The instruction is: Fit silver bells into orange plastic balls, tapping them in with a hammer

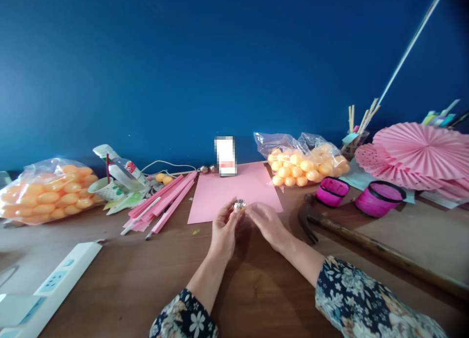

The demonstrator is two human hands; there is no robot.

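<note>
Above the front edge of a pink paper sheet (pixel 230 186), my left hand (pixel 224 230) pinches a small shiny silver ball (pixel 240 204) between thumb and fingers. My right hand (pixel 269 224) comes in from the right, its fingertips closed together against the ball's lower right side. Something yellowish shows just under the ball, too small to name. Two similar silver balls (pixel 207 169) lie behind the paper, beside a propped phone (pixel 226 156) with a blurred screen.
Bags of orange balls stand left (pixel 47 196) and right (pixel 293 167). Pink paper strips (pixel 161 201), a paper cup (pixel 106 189) and a power strip (pixel 54 279) are left. A hammer (pixel 366 245), magenta rings (pixel 379 199) and pink paper fans (pixel 421 152) are right.
</note>
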